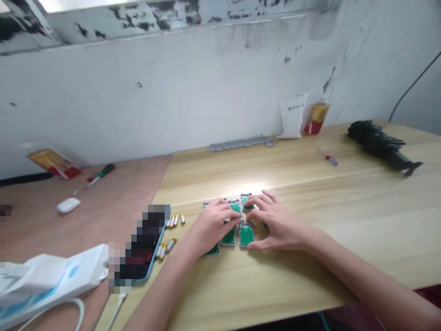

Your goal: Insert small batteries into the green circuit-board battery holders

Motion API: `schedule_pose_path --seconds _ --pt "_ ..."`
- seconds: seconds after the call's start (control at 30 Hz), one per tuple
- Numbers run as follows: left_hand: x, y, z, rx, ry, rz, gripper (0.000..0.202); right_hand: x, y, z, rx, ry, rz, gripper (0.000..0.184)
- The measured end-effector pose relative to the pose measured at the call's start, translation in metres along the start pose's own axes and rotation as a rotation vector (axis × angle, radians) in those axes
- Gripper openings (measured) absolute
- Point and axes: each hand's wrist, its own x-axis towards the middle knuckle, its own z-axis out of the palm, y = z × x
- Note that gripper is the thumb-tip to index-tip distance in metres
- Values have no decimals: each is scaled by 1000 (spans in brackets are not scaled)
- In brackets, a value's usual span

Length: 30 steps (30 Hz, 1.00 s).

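Observation:
Several small units with green circuit boards in pale casings lie grouped on the wooden table under my hands. My right hand curls around the front right circuit board, with the thumb at its near edge and the fingers by its far end. Over the boards to the left is my left hand, its thumb and index finger drawn together close to that unit's far end. What they pinch is too small to make out. Another circuit board lies beneath the left thumb. Behind the right fingertips sits a further circuit board.
Left of my hands are several small gold-and-silver batteries, a phone and a white power strip. Grey pieces line the wall. A screwdriver and black bag lie at right.

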Motion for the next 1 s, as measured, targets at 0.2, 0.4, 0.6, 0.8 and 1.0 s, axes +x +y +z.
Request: schedule_pose_path --seconds 0.2,0.4,0.6,0.8,1.0 --pt "-2 8 14 -46 25 -25 11 0 6 3 70 -33 -7 43" --pt "0 19 15 -51 53 -166 7 0 9 4 122 -47 -8 42" --pt "-3 18 18 -43 55 -202 7 -1 8 4 145 -62 3 43" --pt "-16 41 22 319 31 -91 25 -3 4 2 134 -76 12 42" --pt "-70 34 -8 441 109 -258 42 -7 1 -2 78 -85 43 40"
